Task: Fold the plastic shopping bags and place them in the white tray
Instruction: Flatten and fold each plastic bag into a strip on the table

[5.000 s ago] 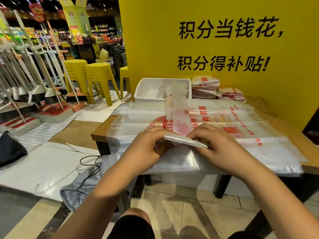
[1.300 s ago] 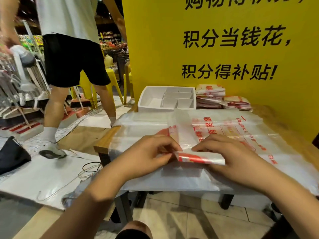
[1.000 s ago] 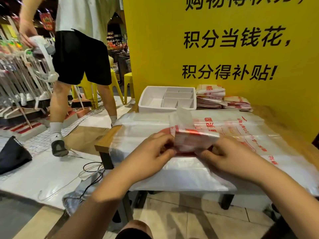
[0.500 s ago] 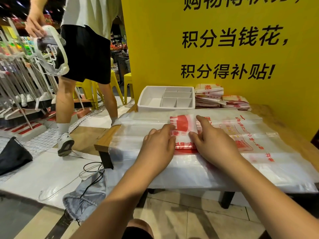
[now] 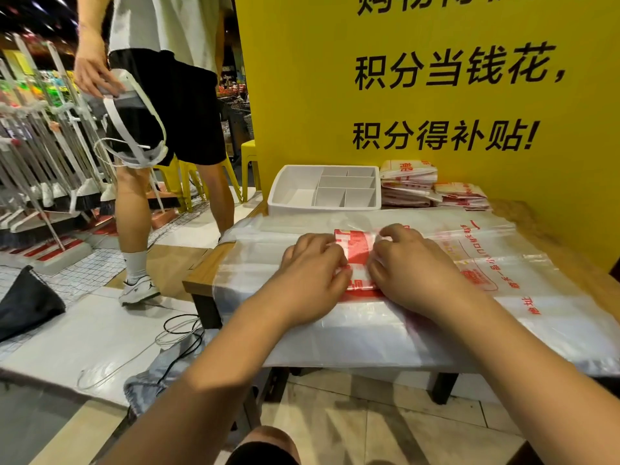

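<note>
A rack of brooms point(image 5: 40, 156) fills the far left, with a black bag point(image 5: 27, 303) on the floor at 7 o'clock from it. A bystander point(image 5: 174, 95) stands next, holding a white strapped device point(image 5: 134, 129) at thigh height. Yellow stools point(image 5: 250, 162) show behind this person's legs, and loose cables point(image 5: 181, 330) lie on the floor by the wooden table point(image 5: 201, 273).

A flat pile of unfolded bags point(image 5: 402, 330) covers most of the tabletop and hangs over its near edge. On that pile, near the middle, lies the folded bag point(image 5: 357, 260), a narrow red-and-white packet. Its long axis runs from 12 o'clock to 6 o'clock, the far end pointing toward the back of the table and the near end toward the person.

The 2 hands are close together with only the packet between them. The left hand point(image 5: 312, 263) has its fingers curled onto the packet's 9 o'clock edge. The right hand point(image 5: 412, 263) has its fingers curled onto the 3 o'clock edge, gripping it.

The white tray point(image 5: 322, 209) sits at 11 o'clock from the packet, at the back of the table, its dividers forming several compartments. At 1 o'clock, just beside the tray, stand 2 stacks of folded bags point(image 5: 407, 186), the left 1 taller. A yellow sign point(image 5: 436, 78) with black characters rises behind them.
</note>
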### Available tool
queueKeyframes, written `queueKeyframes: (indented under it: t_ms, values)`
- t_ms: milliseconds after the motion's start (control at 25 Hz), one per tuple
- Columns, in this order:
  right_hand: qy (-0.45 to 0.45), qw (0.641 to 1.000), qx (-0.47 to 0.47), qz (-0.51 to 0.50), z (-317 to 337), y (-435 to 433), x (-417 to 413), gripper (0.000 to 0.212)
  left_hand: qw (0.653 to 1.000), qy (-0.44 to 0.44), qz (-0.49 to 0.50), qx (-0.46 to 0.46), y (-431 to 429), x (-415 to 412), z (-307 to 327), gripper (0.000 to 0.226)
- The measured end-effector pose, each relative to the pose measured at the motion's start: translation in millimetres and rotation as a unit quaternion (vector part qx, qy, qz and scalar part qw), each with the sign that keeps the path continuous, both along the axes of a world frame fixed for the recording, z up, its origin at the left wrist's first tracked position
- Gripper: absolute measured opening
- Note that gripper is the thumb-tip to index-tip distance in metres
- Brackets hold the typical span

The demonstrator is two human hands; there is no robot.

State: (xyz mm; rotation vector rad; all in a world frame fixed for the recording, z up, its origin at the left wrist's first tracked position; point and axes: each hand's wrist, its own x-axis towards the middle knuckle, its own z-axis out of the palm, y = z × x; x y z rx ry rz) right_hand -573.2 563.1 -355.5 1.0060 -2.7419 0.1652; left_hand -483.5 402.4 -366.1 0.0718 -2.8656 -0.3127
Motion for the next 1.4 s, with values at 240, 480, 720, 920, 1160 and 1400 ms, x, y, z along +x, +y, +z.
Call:
queueKeyframes:
  t_ms: [240,480,720,920,1160,1400]
  values:
    - [-0.071,0.987,0.036,0.139,1,7,-28,0.056,0.993,-0.096,-0.055,-0.027,-18,-17,9,0.052]
    - [-0.164,0.971,0.059,0.162,-4,15,-42,0.070,0.987,-0.158,-0.036,0.011,-27,-19,9,0.083]
    - [-0.224,0.956,0.047,0.184,-5,31,-57,0.092,0.977,-0.212,-0.023,0.030,-33,-18,13,0.092]
    - [-0.245,0.951,0.073,0.172,-3,28,-63,0.095,0.971,-0.237,-0.020,0.040,-35,-27,16,0.093]
    - [-0.224,0.957,0.071,0.171,13,26,-51,0.099,0.974,-0.217,-0.055,0.030,-38,-21,20,0.098]
    - [-0.309,0.929,0.056,0.197,30,38,-37,0.116,0.977,-0.185,-0.094,0.058,-42,-11,34,0.081]
